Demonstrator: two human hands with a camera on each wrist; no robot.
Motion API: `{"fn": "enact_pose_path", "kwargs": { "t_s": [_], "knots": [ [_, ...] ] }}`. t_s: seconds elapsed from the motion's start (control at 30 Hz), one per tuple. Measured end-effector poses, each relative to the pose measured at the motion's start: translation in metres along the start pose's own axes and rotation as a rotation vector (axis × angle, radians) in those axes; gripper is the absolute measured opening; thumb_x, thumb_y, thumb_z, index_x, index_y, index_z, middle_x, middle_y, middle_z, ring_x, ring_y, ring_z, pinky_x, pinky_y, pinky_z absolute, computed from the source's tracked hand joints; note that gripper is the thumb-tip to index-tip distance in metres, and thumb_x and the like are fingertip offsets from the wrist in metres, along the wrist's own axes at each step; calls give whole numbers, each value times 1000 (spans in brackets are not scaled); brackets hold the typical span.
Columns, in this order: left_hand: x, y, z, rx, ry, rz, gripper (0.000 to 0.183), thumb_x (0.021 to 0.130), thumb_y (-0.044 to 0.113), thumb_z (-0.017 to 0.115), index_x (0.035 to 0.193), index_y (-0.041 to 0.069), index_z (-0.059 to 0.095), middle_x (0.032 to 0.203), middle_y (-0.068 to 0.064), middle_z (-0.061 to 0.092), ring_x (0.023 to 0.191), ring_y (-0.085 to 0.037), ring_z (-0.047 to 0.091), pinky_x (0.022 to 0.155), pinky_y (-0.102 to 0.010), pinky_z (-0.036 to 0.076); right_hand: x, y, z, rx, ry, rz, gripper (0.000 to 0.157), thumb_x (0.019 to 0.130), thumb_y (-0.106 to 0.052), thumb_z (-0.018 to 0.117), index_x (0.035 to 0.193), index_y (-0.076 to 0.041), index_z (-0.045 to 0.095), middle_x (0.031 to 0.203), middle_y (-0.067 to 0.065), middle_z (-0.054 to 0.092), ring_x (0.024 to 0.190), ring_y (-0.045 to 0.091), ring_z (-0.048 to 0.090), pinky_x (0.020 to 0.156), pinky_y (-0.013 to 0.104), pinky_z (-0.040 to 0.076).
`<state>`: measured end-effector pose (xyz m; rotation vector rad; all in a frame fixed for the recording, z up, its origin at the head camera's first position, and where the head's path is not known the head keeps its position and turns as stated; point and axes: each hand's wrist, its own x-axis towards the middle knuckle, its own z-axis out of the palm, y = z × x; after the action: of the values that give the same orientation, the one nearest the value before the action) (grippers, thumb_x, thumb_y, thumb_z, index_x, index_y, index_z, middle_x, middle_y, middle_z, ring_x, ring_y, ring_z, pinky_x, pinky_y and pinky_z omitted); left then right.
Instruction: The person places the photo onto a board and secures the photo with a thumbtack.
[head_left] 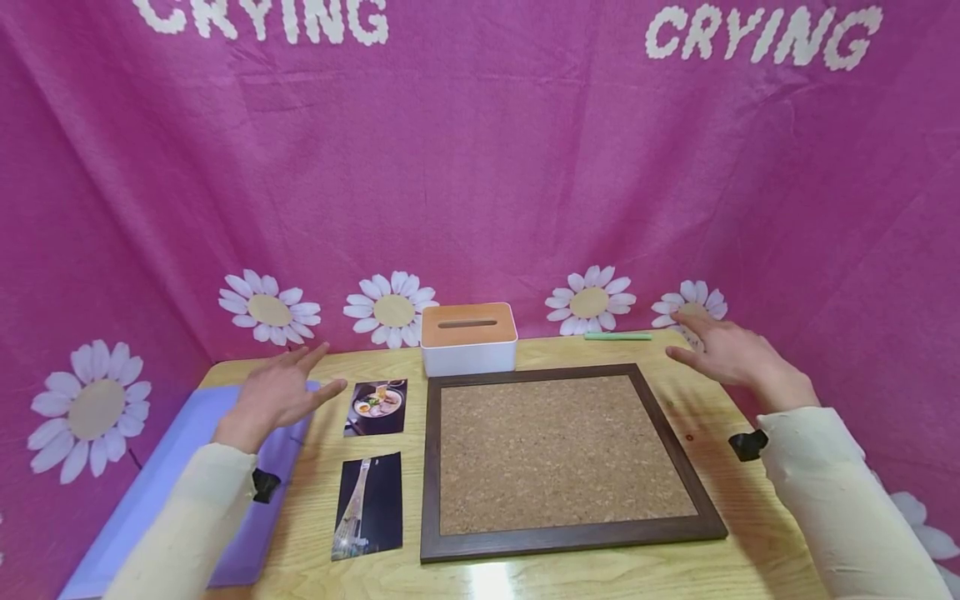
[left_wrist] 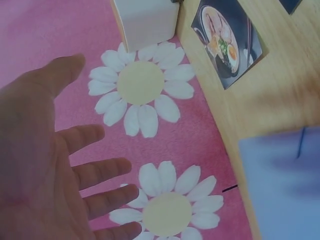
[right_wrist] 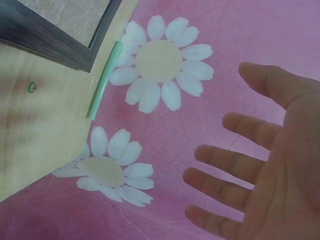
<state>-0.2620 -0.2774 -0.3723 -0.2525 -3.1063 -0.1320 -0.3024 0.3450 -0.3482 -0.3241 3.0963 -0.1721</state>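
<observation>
Cream sleeves (head_left: 832, 492) nearest; left hand (head_left: 273, 393) and right hand (head_left: 733, 357), fingers spread, empty, flank the framed corkboard (head_left: 558, 454). Ramen photo (head_left: 377, 405) left of it: I'd pinch edges only.

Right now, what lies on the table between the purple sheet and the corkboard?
The ramen photo and, nearer, the tower photo; the head view shows both.

Brown-topped white tissue box (head_left: 470, 357) before a pink daisy-patterned curtain (head_left: 480, 183)
</observation>
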Motion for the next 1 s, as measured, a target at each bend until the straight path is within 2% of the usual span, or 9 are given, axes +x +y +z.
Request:
{"fn": "enact_pose_path", "kwargs": {
  "t_s": [0.13,0.37,0.63,0.8,1.0],
  "knots": [
    [0,1,3,-57,9,-6,87,95,72,39,158,12,29,154,-31,37,138,-56,36,105,-69,37,2,4,5,26,13,-9,77,97,-63,47,155,-15,33,152,30,39,129,59,44,89,75,41],
    [3,-1,12,-186,55,11,74,99,55,51,153,7,38,148,-29,46,135,-53,42,105,-67,38,2,9,14,79,79,-52,63,98,-51,54,146,-11,46,133,29,60,116,52,60,83,68,48],
    [8,3,25,-387,89,13,60,99,36,60,146,1,47,141,-27,55,124,-47,57,100,-60,46,3,15,28,179,135,-103,47,98,-33,62,135,-5,55,124,25,67,109,44,66,86,60,51],
    [11,2,39,-521,133,-29,56,99,30,61,145,2,48,139,-28,57,125,-46,57,99,-57,50,5,19,36,245,155,-119,41,97,-26,63,130,-2,59,118,24,70,104,40,69,86,56,52],
    [14,4,52,-629,201,-99,52,98,25,63,143,1,51,137,-28,58,123,-45,60,97,-54,52,7,24,47,308,162,-118,36,97,-22,64,126,-2,62,112,23,72,98,38,71,80,50,56]
  ]
}}
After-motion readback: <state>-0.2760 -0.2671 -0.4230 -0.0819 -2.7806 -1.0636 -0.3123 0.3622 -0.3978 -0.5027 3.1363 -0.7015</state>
